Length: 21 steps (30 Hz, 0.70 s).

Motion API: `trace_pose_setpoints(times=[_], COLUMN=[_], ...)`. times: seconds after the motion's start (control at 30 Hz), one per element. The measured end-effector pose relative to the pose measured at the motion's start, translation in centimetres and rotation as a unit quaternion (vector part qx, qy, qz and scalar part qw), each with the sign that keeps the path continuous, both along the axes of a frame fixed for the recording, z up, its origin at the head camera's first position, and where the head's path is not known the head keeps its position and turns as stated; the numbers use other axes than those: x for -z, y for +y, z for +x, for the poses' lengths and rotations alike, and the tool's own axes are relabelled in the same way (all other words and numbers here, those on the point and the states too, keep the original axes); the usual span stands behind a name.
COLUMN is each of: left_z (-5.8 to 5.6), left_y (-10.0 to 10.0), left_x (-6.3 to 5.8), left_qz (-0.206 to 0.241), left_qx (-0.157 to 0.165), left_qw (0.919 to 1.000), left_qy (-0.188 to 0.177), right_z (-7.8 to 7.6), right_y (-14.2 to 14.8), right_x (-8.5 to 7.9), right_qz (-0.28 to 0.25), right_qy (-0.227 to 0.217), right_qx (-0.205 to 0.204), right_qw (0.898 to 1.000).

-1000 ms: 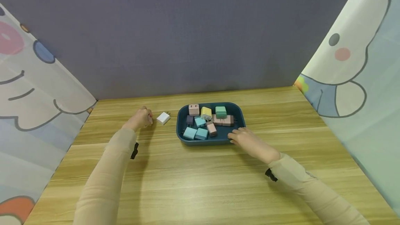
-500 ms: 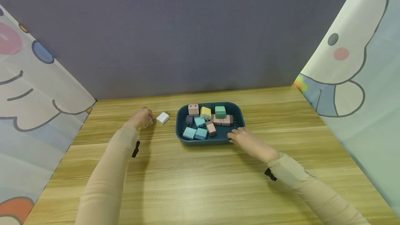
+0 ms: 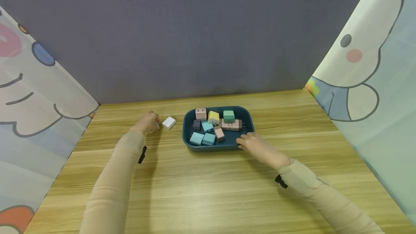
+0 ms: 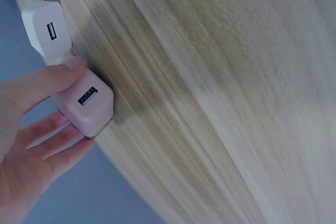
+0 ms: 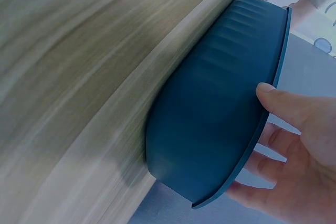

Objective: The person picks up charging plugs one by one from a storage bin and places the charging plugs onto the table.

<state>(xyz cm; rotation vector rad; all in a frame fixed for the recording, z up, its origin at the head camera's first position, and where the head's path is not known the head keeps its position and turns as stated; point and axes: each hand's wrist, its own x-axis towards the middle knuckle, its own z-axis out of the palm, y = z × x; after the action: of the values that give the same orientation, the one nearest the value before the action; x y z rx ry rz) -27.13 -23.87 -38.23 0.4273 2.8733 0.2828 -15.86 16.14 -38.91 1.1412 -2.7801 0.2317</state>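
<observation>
At the left of the table my left hand (image 3: 148, 121) pinches a pink USB charger (image 4: 86, 103) between thumb and fingers; its USB port faces the wrist camera. Just beyond it lies a white charger (image 3: 169, 122), prongs pointing away, seen close to my thumb in the left wrist view. My right hand (image 3: 253, 145) grips the front right rim of a dark teal tray (image 5: 210, 98), thumb on the outer wall and fingers over the edge. Inside the tray are several chargers, among them a yellow one (image 3: 213, 117), a green one (image 3: 229, 116) and a light blue one (image 3: 196, 138).
The tray stands on a wood-grain table (image 3: 201, 190) near its back edge. A grey-blue partition (image 3: 201, 39) rises behind the table. Cartoon-printed curtains (image 3: 373, 64) flank both sides.
Both hands stay in almost the same place, the left still pinching the pink charger and the right still on the tray rim. The head view has shifted very slightly.
</observation>
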Motion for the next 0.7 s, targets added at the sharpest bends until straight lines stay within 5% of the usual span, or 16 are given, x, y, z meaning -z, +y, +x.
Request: trace_pose_setpoints(times=[0.37,0.7], left_z=[0.05,-0.06], left_y=[0.3,0.14], left_x=[0.47,0.9], left_qz=[-0.009,-0.021], left_qx=[-0.021,0.004], left_qw=[0.9996,0.9997], left_qy=[-0.016,0.014], right_z=[0.08,0.08], right_y=[-0.08,-0.16], right_x=[-0.25,-0.33], right_qz=[0.001,-0.004], right_qy=[-0.012,-0.009], right_qx=[0.002,0.001], right_qw=[1.0,1.0])
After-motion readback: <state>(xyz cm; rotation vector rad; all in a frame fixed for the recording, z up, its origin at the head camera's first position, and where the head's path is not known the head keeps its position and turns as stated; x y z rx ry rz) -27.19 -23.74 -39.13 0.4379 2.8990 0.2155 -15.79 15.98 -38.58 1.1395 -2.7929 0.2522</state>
